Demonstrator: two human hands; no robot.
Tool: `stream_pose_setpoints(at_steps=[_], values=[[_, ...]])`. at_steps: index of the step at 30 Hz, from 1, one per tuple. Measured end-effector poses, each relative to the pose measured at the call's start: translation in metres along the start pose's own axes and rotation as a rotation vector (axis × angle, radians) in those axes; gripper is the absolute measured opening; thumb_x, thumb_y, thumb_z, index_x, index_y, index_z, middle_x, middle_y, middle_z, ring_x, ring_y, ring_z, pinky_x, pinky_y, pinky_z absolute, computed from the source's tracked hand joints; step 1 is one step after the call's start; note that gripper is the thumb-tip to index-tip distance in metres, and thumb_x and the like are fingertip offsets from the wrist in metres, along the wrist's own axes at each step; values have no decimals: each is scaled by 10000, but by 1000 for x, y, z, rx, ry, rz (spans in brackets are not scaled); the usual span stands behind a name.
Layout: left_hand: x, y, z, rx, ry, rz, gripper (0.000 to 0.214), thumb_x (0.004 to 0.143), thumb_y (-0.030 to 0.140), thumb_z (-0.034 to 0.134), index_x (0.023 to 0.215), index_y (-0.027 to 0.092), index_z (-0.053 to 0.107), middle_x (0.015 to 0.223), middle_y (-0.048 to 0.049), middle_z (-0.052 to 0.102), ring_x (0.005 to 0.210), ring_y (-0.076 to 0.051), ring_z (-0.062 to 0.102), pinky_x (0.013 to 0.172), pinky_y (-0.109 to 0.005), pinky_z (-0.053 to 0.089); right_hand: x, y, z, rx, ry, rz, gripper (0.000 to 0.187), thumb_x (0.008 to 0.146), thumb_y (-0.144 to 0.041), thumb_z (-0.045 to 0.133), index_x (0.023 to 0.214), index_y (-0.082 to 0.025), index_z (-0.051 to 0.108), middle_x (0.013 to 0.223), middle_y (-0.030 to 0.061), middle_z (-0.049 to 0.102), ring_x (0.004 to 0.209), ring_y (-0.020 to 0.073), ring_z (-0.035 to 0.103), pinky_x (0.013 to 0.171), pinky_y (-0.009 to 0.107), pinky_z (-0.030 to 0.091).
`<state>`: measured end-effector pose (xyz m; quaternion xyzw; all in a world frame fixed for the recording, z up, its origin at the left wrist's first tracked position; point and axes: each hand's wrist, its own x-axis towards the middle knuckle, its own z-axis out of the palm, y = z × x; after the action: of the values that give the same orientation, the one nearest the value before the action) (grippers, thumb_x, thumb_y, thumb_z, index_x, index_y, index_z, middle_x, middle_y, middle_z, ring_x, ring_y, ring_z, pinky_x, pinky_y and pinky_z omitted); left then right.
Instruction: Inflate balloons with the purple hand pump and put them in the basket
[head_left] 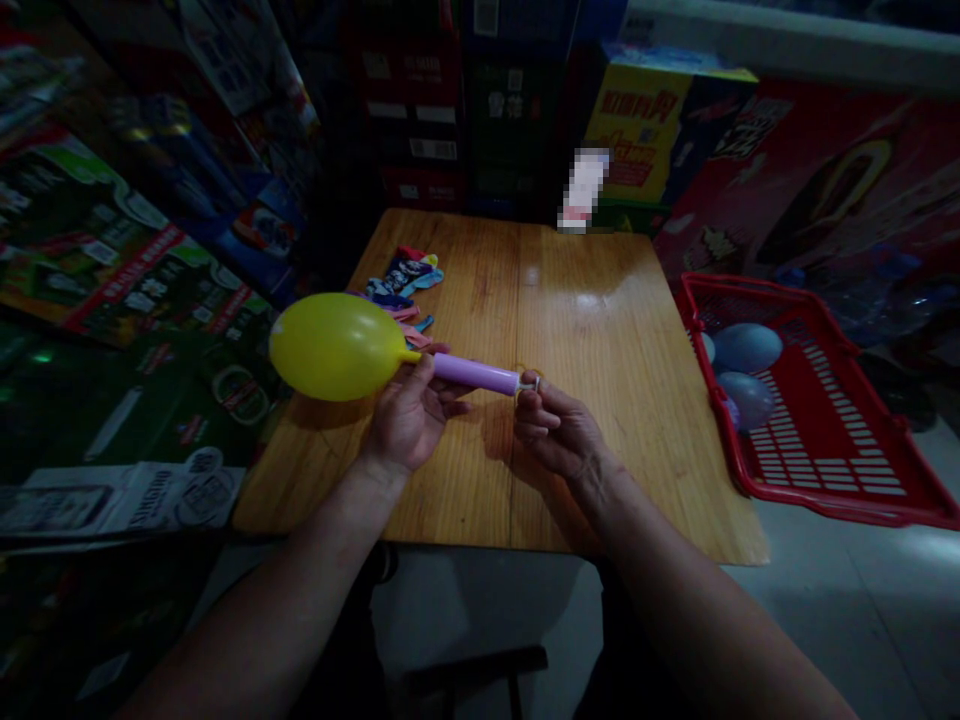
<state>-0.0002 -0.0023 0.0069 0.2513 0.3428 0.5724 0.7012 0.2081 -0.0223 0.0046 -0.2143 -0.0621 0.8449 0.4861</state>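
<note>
A yellow balloon (337, 347), swollen with air, sits on the left end of a purple hand pump (474, 373). My left hand (412, 410) is closed round the balloon's neck and the pump's nozzle end, with the thumb on top. The fingers of my right hand (555, 420) are closed on the white handle (529, 384) at the pump's other end, which lies close to the barrel. Both hands hold the pump above the wooden table (600, 330). Behind the yellow balloon lies a small heap of flat balloons (405, 280) in several colours, partly hidden by it.
A red basket (825, 400) on the right holds blue inflated balloons (746, 348). Stacked cartons (487, 130) stand behind the table, and green beer boxes (172, 400) close in on the left. A dark stool (480, 668) shows below the table's front edge.
</note>
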Motion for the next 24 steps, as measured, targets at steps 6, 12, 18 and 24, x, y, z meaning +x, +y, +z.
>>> stream_pose_setpoints(at_steps=[6,12,18,24], values=[[9,18,-6,-1,31,44,331,923,434,777,1145,204,691,1006,-56,767,815,-200,772,569,-227,582,-7,-24,1,-17,18,1,75,1002,-132,594,1033,-133,662,712,-40,635,422,2,312,448,115,357],[3,12,-3,8,-8,61,375,933,452,761,1208,219,659,1122,-95,782,885,-221,780,581,-245,607,-2,-15,0,-26,34,-44,20,1001,-150,631,998,-164,646,680,-71,599,416,5,288,436,114,337],[0,0,0,-2,-6,14,362,936,434,766,1211,222,664,1027,-62,771,847,-217,782,597,-266,617,2,1,2,-56,24,-17,51,997,-157,635,1046,-171,632,706,-63,623,427,14,288,445,118,354],[2,7,1,18,8,25,386,908,436,801,1207,230,670,1039,-58,755,854,-217,778,596,-250,591,-2,-10,2,-46,32,20,20,1004,-160,619,1012,-175,629,703,-59,614,429,11,280,451,111,342]])
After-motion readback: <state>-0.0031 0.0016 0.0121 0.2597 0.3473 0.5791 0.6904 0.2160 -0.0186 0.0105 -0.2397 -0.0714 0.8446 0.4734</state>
